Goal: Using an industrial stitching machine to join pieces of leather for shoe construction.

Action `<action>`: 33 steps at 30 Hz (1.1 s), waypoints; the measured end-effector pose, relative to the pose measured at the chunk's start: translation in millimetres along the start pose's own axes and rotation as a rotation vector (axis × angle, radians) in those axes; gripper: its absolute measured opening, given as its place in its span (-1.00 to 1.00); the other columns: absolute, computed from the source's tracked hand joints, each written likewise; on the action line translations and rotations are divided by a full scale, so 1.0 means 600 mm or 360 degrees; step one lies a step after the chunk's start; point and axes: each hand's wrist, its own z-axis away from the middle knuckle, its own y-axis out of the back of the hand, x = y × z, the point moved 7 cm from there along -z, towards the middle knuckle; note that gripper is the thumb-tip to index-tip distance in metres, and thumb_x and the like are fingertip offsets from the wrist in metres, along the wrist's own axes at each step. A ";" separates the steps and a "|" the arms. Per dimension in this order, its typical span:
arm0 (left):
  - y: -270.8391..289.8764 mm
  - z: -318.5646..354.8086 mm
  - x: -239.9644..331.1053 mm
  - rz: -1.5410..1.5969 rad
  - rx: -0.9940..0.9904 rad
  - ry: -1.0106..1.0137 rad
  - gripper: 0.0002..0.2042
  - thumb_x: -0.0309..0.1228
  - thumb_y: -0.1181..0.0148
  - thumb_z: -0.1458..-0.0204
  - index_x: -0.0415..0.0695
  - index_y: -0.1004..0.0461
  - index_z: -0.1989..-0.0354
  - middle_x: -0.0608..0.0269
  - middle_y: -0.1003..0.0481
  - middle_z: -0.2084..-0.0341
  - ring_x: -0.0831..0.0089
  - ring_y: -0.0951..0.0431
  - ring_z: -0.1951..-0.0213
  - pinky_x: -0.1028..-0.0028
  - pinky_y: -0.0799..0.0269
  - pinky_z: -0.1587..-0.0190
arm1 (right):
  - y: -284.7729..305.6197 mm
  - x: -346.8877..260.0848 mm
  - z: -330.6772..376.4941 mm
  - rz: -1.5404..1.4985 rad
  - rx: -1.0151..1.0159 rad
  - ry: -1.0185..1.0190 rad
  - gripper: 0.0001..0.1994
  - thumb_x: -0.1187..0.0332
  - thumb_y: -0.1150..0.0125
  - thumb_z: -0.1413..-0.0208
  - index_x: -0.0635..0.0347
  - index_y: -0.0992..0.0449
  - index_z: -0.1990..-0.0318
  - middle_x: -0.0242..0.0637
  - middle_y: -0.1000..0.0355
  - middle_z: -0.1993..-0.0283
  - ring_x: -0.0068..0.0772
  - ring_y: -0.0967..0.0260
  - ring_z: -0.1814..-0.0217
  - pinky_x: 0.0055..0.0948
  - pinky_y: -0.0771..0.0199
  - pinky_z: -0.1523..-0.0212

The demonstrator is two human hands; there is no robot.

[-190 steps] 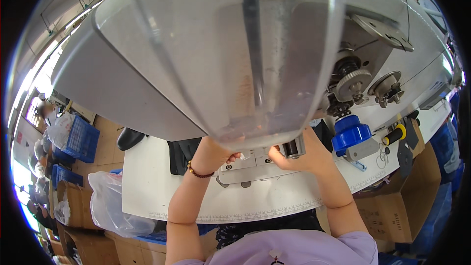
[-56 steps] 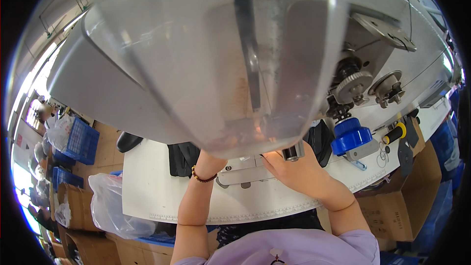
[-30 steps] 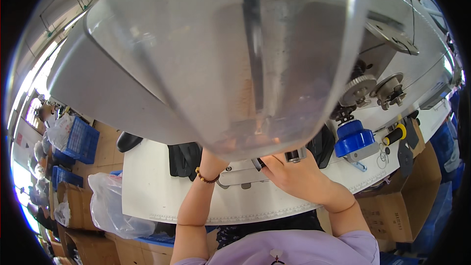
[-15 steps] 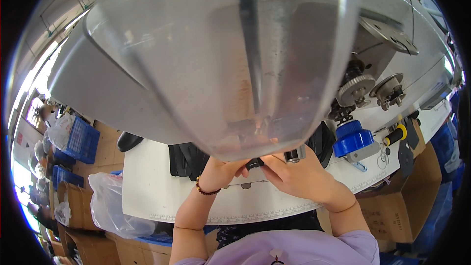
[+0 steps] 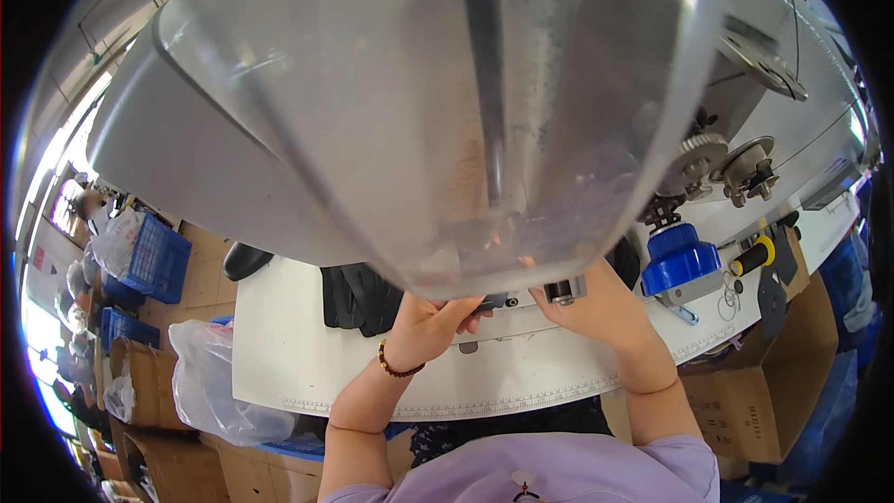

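The left hand (image 5: 430, 324), a beaded bracelet (image 5: 399, 370) on its wrist, is raised with its fingers curled onto a small dark piece (image 5: 491, 301) at the near edge of the sewing machine (image 5: 372, 130); the big pale machine head overhangs the fingertips, so whether they pinch the piece fully or only press on it cannot be told. The right hand (image 5: 601, 303) sits just to the right, close beside the left, its fingers bent around the same spot next to a short metal cylinder (image 5: 562, 292); its grip is also partly hidden by the machine. Both work over a white table (image 5: 298, 354) with a ruled scale along its near edge. Left of the hands, a stack of black material (image 5: 358, 296) lies on the table. To the right stand a blue spool cap (image 5: 678, 256) and a yellow-and-black handled tool (image 5: 752, 256). Far left, near the floor, are a clear plastic bag (image 5: 214, 382), blue crates (image 5: 154, 256) and cardboard boxes (image 5: 759, 391) at the right.
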 end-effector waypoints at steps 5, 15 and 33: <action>0.015 -0.013 -0.012 0.0081 -0.0086 0.0036 -0.89 -0.61 0.09 0.12 -0.33 -0.33 0.39 0.29 -0.35 0.65 0.72 -0.28 0.68 0.75 -0.21 0.65 | 0.000 -0.005 0.002 0.0136 0.0061 0.0215 -0.70 0.45 -0.15 0.31 0.16 -0.37 0.28 -0.20 -0.30 0.31 -0.24 -0.25 0.27 -0.45 -0.24 0.25; 0.019 -0.020 0.008 -0.0022 0.0076 -0.0048 -0.75 -0.49 0.16 0.07 -0.28 -0.38 0.71 0.42 -0.24 0.86 0.78 -0.10 0.79 0.76 0.01 0.74 | 0.001 -0.002 0.001 0.0049 0.0124 0.0155 -0.71 0.50 -0.14 0.34 0.14 -0.37 0.32 -0.20 -0.30 0.33 -0.20 -0.25 0.29 -0.43 -0.23 0.26; 0.039 -0.039 -0.009 -0.0063 0.0163 -0.0292 -0.84 -0.56 0.16 0.12 -0.22 -0.34 0.67 0.48 -0.25 0.76 0.80 -0.10 0.72 0.76 0.04 0.67 | -0.015 -0.013 0.002 0.0112 0.0105 0.0150 -0.78 0.57 -0.04 0.28 0.30 -0.34 0.35 -0.29 -0.28 0.45 -0.33 -0.24 0.39 -0.46 -0.23 0.37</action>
